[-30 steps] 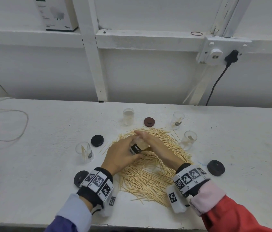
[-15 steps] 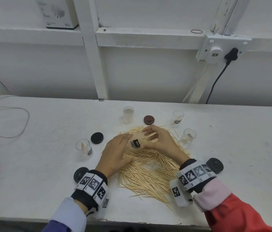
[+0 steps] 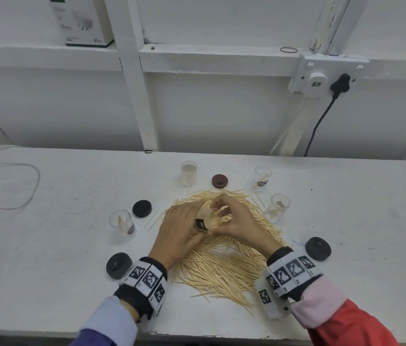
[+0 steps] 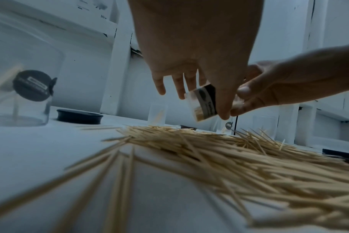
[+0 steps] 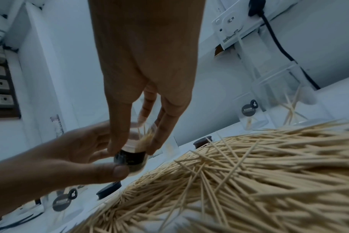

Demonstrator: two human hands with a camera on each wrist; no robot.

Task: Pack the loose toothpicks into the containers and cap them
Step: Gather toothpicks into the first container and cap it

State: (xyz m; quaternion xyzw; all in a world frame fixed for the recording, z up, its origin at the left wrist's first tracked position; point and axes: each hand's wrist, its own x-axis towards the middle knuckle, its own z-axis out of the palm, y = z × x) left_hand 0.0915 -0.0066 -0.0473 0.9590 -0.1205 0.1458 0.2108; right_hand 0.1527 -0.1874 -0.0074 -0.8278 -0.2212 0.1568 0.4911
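A big heap of loose toothpicks (image 3: 222, 260) lies on the white table (image 3: 59, 196). Just above its far side, both hands hold one small clear container (image 3: 204, 221) with a black label, tilted, with toothpicks inside. My left hand (image 3: 184, 226) grips its base end between thumb and fingers (image 4: 221, 110). My right hand (image 3: 229, 218) curls round its open end, thumb and fingers (image 5: 159, 141) lying along its sides. The left wrist view shows the container (image 4: 203, 104) clear of the heap; in the right wrist view, toothpicks stand in the container (image 5: 135, 151).
Four more open containers stand around the heap: back (image 3: 189, 172), back right (image 3: 262, 178), right (image 3: 277, 207), left (image 3: 122, 224). Loose caps lie nearby: black (image 3: 142, 208), black (image 3: 119, 265), black (image 3: 318, 248), brown (image 3: 220, 181). Cables (image 3: 9, 186) lie at far left.
Both hands stayed together over the heap's far side with the container. The right hand shifted from lying over it to curling round its open end.
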